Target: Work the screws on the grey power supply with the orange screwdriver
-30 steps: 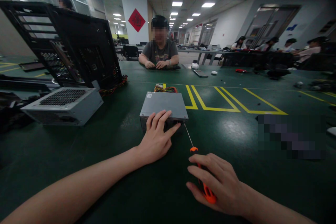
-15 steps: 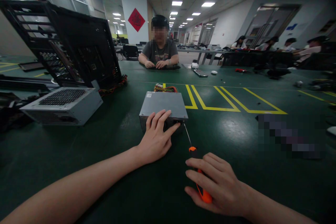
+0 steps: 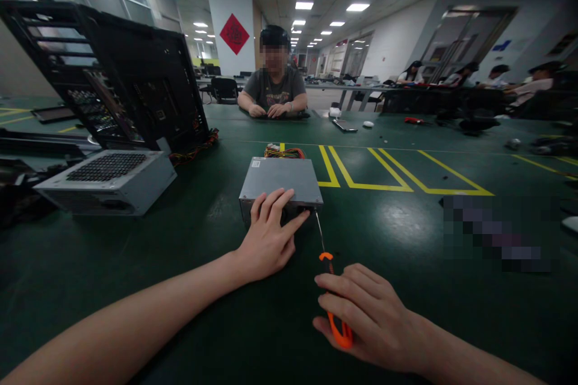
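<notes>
A grey metal computer power supply (image 3: 284,175) lies on the green table in front of me, its bundle of coloured cables (image 3: 289,153) behind it. My left hand (image 3: 271,234) rests against its near side with fingers spread, some on the top edge and one stretched along the near face. In my right hand (image 3: 361,313) is a screwdriver (image 3: 326,261) with an orange and black handle, fingers curled round the grip. The thin shaft points away from me, its tip at the lower right corner of the near face. Whether it sits in a screw is too small to tell.
To the left stand a second power supply (image 3: 108,177) with a fan grille and a tilted black computer case (image 3: 135,72). Across the table sits a person (image 3: 274,87). A phone (image 3: 345,125) and a blurred-out object (image 3: 497,234) lie farther right.
The screwdriver's handle has swung slightly left and turned in my right hand, which shifted a little left with it. My left hand and the power supply have stayed in place.
</notes>
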A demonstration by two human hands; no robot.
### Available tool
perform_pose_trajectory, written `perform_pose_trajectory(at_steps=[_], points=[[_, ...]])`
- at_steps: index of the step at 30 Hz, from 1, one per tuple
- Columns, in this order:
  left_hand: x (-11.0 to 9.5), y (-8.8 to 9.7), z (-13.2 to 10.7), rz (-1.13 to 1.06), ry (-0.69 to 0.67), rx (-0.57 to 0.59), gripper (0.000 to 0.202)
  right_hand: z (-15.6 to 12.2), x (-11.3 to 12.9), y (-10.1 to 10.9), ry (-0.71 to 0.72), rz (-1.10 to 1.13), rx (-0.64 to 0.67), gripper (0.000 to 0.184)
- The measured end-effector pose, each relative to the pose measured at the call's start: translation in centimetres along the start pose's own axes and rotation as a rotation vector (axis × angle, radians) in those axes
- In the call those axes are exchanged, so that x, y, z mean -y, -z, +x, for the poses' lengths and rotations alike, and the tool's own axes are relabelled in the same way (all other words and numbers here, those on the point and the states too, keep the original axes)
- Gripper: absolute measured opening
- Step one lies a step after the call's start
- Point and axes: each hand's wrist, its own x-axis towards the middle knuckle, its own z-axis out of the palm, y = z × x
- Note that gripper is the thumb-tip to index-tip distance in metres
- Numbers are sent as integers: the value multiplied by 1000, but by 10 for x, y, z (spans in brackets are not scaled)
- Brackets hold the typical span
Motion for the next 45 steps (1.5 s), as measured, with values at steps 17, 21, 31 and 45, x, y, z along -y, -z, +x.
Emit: perform_pose_trajectory(at_steps=[17, 21, 31, 45], points=[[0, 0, 0, 8, -1, -4, 49, 0, 0, 4, 31, 26, 17, 17], [0, 0, 0, 4, 7, 1, 49, 1, 0, 6, 24, -26, -4, 16], [0, -1, 0, 0, -3, 1, 47, -2, 0, 3, 20, 46, 28, 20], [0, -1, 1, 11, 15, 1, 34, -1, -1, 4, 36, 43, 58, 19]])
